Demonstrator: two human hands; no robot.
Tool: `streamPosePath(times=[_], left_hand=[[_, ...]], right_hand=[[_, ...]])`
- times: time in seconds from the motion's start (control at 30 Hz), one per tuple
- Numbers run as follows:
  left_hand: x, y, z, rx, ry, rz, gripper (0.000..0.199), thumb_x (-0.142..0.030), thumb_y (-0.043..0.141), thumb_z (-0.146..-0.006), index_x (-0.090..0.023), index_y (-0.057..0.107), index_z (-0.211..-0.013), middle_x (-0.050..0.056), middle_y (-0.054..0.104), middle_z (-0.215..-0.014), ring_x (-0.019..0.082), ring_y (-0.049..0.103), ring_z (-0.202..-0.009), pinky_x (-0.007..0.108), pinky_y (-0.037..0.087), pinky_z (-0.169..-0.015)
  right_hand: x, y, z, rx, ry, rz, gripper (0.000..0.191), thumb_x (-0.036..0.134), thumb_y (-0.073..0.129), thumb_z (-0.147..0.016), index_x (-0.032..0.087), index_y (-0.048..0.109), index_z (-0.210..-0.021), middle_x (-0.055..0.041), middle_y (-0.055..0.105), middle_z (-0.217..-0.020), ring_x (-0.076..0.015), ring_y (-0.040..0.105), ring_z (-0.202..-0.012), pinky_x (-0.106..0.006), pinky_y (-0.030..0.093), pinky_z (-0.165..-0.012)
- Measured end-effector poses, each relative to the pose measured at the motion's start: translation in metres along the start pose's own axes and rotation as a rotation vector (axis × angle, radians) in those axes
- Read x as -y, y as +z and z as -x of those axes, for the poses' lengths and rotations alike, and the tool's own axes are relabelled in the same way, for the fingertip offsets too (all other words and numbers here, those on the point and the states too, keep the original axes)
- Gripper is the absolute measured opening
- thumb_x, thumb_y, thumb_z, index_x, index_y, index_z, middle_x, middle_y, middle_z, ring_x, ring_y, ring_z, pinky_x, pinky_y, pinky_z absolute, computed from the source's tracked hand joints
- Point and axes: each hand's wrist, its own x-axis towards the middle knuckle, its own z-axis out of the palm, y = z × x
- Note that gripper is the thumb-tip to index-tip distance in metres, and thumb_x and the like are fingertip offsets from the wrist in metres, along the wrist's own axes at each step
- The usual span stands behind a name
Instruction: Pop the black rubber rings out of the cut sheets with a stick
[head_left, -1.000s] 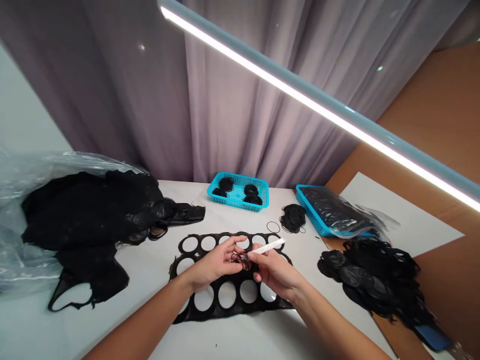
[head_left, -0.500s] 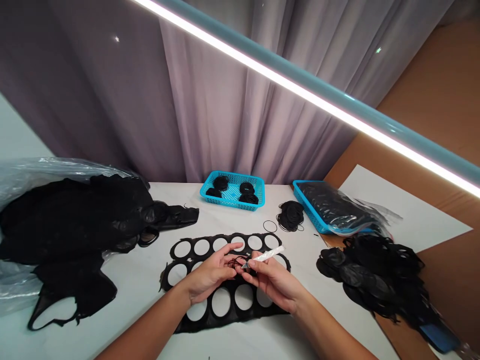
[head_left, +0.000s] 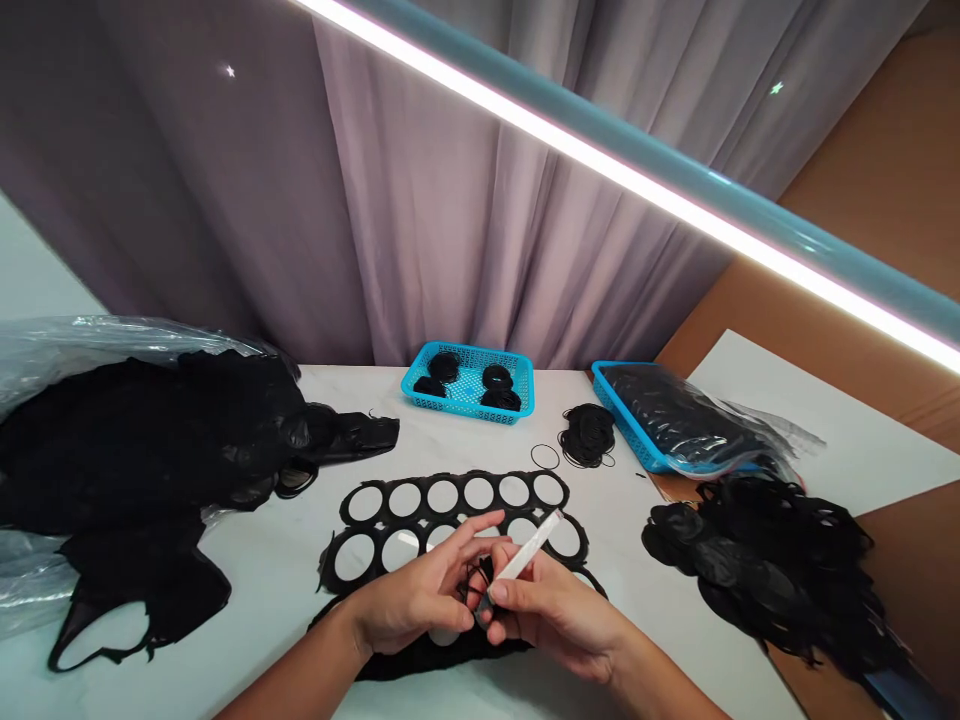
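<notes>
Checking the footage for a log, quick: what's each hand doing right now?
Left hand: closed, pinching a tangle of thin black loops.
Right hand: closed, holding a white-handled craft knife.

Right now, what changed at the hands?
The left hand and right hand moved back toward the person, lower over the holed black sheet. The white-handled tool in the right hand stands steeper. Nothing was let go: the tangle of thin black loops stays between them. The blue basket stayed put.

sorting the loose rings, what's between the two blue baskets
In the head view, a tangled pile of thin black rings and one loose ring lie between the blue basket and the blue tray.
</notes>
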Motion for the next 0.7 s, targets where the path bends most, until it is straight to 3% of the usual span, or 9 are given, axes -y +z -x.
streamPosePath(times=[0.07,0.2,0.3,0.47,0.57,0.7], left_hand=[[0.004,0.002,-0.001,0.01,-0.018,-0.009,0.091,-0.01,0.07,-0.065,-0.035,0.038,-0.146,0.003,0.053,-0.12,0.014,0.059,-0.089,0.033,0.047,-0.083],[0.006,0.004,-0.003,-0.048,-0.041,-0.069,0.081,-0.011,0.074,-0.069,-0.031,0.044,-0.141,0.0,0.052,-0.1,0.016,0.059,-0.09,0.034,0.047,-0.085],[0.004,0.005,-0.003,-0.102,-0.05,-0.071,0.081,-0.008,0.071,-0.069,-0.031,0.044,-0.142,0.001,0.051,-0.101,0.015,0.057,-0.092,0.034,0.047,-0.084],[0.007,0.009,-0.002,-0.042,0.007,-0.036,0.095,-0.008,0.075,-0.066,-0.034,0.035,-0.148,0.003,0.05,-0.114,0.018,0.059,-0.098,0.04,0.044,-0.093],[0.013,0.011,-0.005,-0.097,-0.002,-0.103,0.087,-0.006,0.075,-0.069,-0.031,0.041,-0.145,0.001,0.055,-0.102,0.019,0.058,-0.098,0.04,0.043,-0.094],[0.015,0.011,-0.009,-0.17,0.061,0.066,0.074,-0.007,0.074,-0.074,-0.028,0.048,-0.14,0.001,0.057,-0.096,0.017,0.06,-0.089,0.034,0.044,-0.085]], right_hand=[[-0.001,0.0,0.002,0.003,0.014,0.039,0.03,0.026,0.084,-0.073,0.014,0.059,-0.083,-0.0046,0.063,-0.09,-0.0123,0.063,-0.076,-0.022,0.05,-0.064],[-0.001,-0.003,0.005,-0.021,-0.021,0.1,0.034,0.03,0.085,-0.072,0.015,0.055,-0.076,-0.0039,0.062,-0.092,-0.0132,0.063,-0.075,-0.025,0.051,-0.064],[0.0,-0.004,0.007,-0.053,-0.049,0.177,0.033,0.034,0.083,-0.074,0.016,0.055,-0.076,-0.0049,0.063,-0.095,-0.0136,0.063,-0.074,-0.027,0.051,-0.067],[0.002,-0.005,0.014,-0.104,-0.045,0.284,0.032,0.039,0.079,-0.079,0.017,0.056,-0.079,-0.0042,0.066,-0.085,-0.0143,0.064,-0.071,-0.028,0.049,-0.069],[0.003,-0.006,0.017,-0.052,0.028,0.306,0.033,0.04,0.078,-0.079,0.017,0.054,-0.079,-0.0038,0.066,-0.079,-0.0144,0.064,-0.067,-0.028,0.049,-0.067],[0.006,-0.009,0.018,-0.031,0.022,0.273,0.035,0.037,0.081,-0.076,0.017,0.052,-0.075,-0.0014,0.061,-0.075,-0.0141,0.061,-0.067,-0.026,0.049,-0.061]])
